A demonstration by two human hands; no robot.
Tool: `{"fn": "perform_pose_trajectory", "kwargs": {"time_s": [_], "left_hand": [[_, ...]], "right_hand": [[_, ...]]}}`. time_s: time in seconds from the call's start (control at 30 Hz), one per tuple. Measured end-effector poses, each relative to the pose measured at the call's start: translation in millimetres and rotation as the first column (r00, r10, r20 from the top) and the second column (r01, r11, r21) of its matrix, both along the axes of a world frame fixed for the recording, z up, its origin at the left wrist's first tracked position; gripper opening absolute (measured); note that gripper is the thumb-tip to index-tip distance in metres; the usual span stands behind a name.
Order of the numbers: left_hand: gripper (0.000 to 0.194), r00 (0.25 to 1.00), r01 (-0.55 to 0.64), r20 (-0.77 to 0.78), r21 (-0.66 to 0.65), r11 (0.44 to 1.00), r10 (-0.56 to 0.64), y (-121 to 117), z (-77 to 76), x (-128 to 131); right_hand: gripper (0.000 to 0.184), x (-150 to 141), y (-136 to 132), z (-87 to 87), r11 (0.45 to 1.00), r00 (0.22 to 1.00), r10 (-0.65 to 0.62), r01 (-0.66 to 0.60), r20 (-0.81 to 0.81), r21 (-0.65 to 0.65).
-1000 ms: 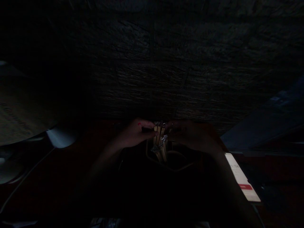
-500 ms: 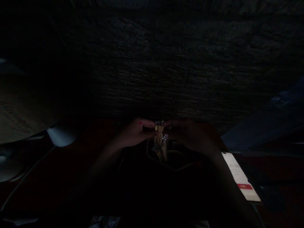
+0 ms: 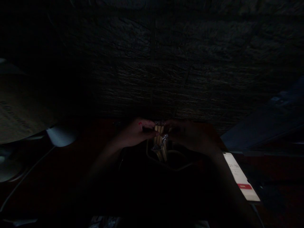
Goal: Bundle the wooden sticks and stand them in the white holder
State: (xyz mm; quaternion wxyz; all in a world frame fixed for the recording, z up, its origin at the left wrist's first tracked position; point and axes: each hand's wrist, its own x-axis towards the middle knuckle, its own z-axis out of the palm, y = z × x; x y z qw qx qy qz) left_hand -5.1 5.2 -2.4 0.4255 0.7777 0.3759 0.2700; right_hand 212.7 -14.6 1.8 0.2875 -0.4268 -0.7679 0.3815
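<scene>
The room is very dark. Thin pale wooden sticks (image 3: 158, 130) with shiny foil at their upper end stand between my hands. My left hand (image 3: 137, 134) is closed on them from the left, its thumb lying across their lower part. On the right, my right hand (image 3: 186, 134) is in deep shadow, its fingertips closed at the foil end and side of the sticks. Just below them, more foil-capped sticks (image 3: 162, 152) lean inside a dark tray-like container (image 3: 175, 170). Most of what the container holds is lost in the dark.
Behind the hands rises a rough stone-patterned wall (image 3: 152, 72). A lit phone (image 3: 241, 177) lies to the right. At left are a brown printed bag or box (image 3: 21, 110), a pale cup-like object (image 3: 61, 136) and a thin cable (image 3: 28, 177).
Both hands keep nearly the same place around the sticks, with slight finger shifts at the foil end. The picture is a little darker.
</scene>
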Motion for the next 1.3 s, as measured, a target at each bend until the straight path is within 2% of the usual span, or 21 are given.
{"fn": "perform_pose_trajectory", "kwargs": {"time_s": [0.13, 0.23, 0.4, 0.63, 0.83, 0.97, 1.17, 1.3], "left_hand": [[0.025, 0.998, 0.041, 0.042, -0.042, 0.998, -0.039, -0.5, -1.2, 0.3], [0.028, 0.998, 0.02, 0.057, -0.047, 0.999, -0.017, -0.9, -2.1, 1.2], [0.03, 0.995, -0.07, 0.062, -0.033, 0.997, 0.072, -2.6, -1.5, 6.1], [0.026, 0.995, -0.079, 0.053, -0.003, 0.997, 0.079, -4.1, -2.7, 9.7], [0.028, 0.996, -0.078, 0.05, 0.003, 0.997, 0.078, -4.8, -2.9, 10.1], [0.026, 0.996, -0.078, 0.05, 0.007, 0.997, 0.077, -3.6, -2.1, 10.9], [0.026, 0.996, -0.08, 0.049, 0.026, 0.996, 0.079, -2.2, -4.7, 9.6], [0.025, 0.995, -0.082, 0.052, 0.008, 0.997, 0.081, -3.6, -4.1, 9.7]], "right_hand": [[0.03, 6.7, -2.7, 6.4, 0.994, 0.999, 0.031, -0.034, -0.035, -0.106], [0.032, 11.5, -3.6, 11.0, 0.986, 0.998, 0.035, -0.043, -0.055, -0.164], [0.027, 11.2, -1.0, 10.6, 0.99, 0.998, -0.024, 0.014, -0.066, -0.142], [0.025, 10.3, 1.2, 8.4, 0.992, 0.996, -0.046, 0.036, -0.078, -0.121], [0.023, 9.5, 0.1, 10.7, 0.988, 0.992, 0.002, -0.021, -0.124, -0.151], [0.02, 5.4, 2.7, 6.4, 0.991, 0.989, -0.012, -0.008, -0.147, -0.135], [0.017, 4.9, 4.5, 3.4, 0.996, 0.996, -0.049, 0.044, -0.071, -0.08], [0.016, 3.8, 5.1, 3.5, 0.996, 0.998, -0.028, 0.023, -0.053, -0.09]]}}
